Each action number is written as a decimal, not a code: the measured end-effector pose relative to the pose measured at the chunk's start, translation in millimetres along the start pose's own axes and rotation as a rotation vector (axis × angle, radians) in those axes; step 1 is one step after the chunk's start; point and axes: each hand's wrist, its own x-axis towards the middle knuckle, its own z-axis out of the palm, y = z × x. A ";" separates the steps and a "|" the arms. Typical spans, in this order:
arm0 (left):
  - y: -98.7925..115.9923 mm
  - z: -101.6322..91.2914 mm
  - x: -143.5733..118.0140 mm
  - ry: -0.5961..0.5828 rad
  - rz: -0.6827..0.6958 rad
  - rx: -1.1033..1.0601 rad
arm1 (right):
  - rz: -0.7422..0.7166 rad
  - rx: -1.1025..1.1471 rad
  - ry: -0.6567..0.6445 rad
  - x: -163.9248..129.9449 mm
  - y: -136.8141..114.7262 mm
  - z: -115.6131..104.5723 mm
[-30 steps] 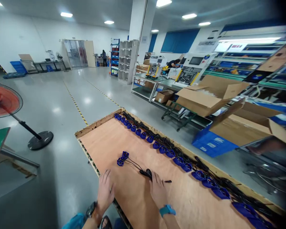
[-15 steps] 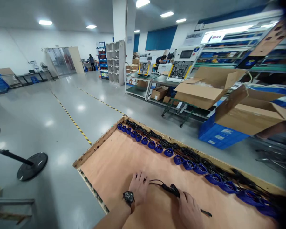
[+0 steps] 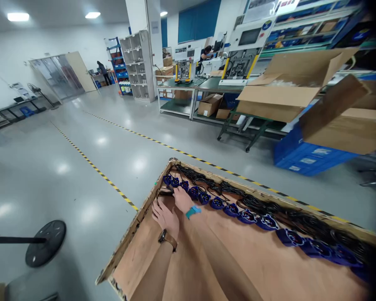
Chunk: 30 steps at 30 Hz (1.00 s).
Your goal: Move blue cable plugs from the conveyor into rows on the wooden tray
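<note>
Two hands reach out over the far left corner of a plywood tabletop (image 3: 238,267) in the head view. The left hand (image 3: 165,216), with a dark watch (image 3: 166,238) at its wrist, lies flat with the fingers spread wide on the board, empty, close to the wooden rim at 11 o'clock from the tabletop's middle. The right hand (image 3: 182,199), wearing a teal wristband (image 3: 192,211), sits just beside it at 1 o'clock, its fingers pointing at the nearest blue connectors (image 3: 188,189); whether it grips one I cannot tell, since the fingertips are hidden among them. A black cable bundle (image 3: 164,193) lies just past the left hand's fingertips, by the corner. The connectors run in a row along the far rim from 11 o'clock towards 3 o'clock, each backed by coiled black cables (image 3: 269,205) against the edge. Beyond the tabletop at 1 o'clock stand open cardboard boxes (image 3: 288,92) and a blue crate (image 3: 307,154); a fan base (image 3: 45,242) rests on the grey floor at 9 o'clock
</note>
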 end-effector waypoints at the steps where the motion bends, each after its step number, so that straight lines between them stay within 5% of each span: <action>1: 5.9 4.0 5.6 0.020 -0.034 -0.021 | -0.006 0.008 -0.009 12.5 -3.1 1.0; 5: 10.2 9.8 7.3 0.028 -0.057 -0.141 | 0.022 0.037 -0.005 25.2 -1.9 3.2; 12: -35.7 14.3 -6.2 -0.088 0.366 -0.095 | -0.098 0.018 0.233 -2.4 10.2 28.3; 20: -21.7 17.8 1.6 -0.054 0.392 0.012 | -0.081 -0.049 0.271 -6.4 14.9 36.7; 24: -10.9 0.4 41.5 -0.064 0.562 0.058 | -0.009 -0.031 0.402 -6.3 23.0 24.0; 30: 46.9 -10.4 144.4 -0.389 0.810 0.425 | 0.099 -0.044 0.346 32.2 24.0 -3.9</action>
